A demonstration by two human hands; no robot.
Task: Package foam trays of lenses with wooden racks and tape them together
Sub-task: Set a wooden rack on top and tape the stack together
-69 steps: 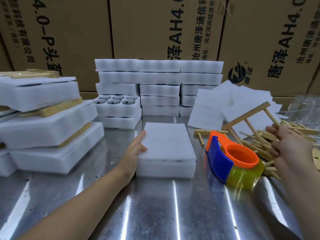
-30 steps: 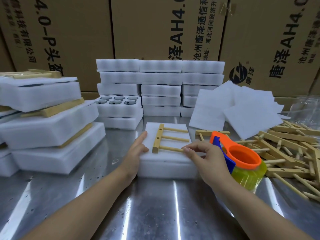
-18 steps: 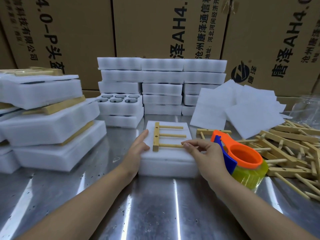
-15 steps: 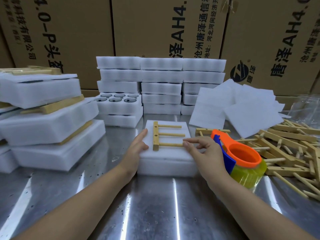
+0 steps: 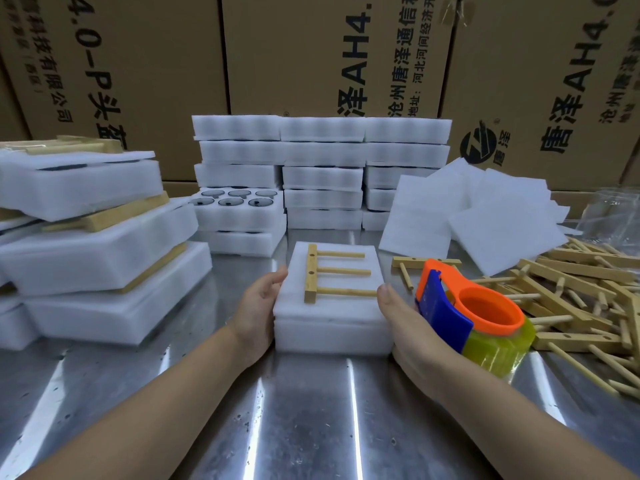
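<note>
On the foam tray [image 5: 332, 336], the rack [image 5: 310, 273] lies pegs rightward.

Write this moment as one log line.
left hand: holds white foam tray stack, left side | right hand: holds its right side | three-pegged wooden rack: flat on top | orange-blue tape dispenser: beside right hand
</note>
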